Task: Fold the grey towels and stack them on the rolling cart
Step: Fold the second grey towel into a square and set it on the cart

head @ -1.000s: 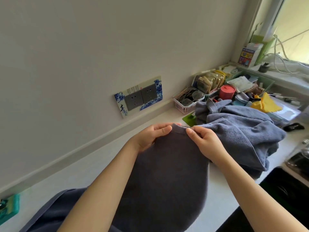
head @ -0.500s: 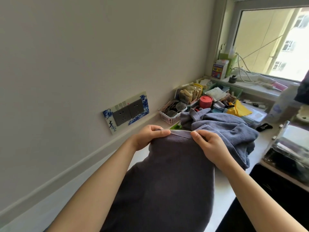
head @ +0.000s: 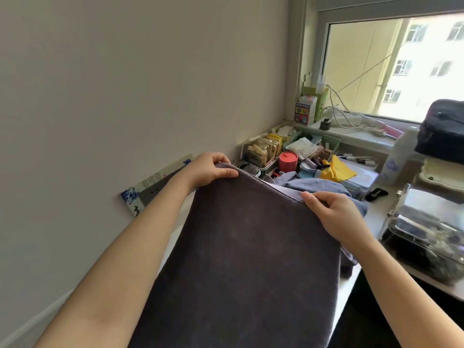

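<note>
Above the white counter [head: 351, 285] my left hand [head: 208, 169] and right hand [head: 334, 212] pinch the grey towel [head: 246, 259] by its top corners at mid-frame, ready, I judge, to fold.

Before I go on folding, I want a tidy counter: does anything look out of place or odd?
Yes. A second grey towel lies crumpled in a heap on the counter behind the dark grey towel that the left hand and right hand hold up, crowded against the clutter by the red jar.
</note>
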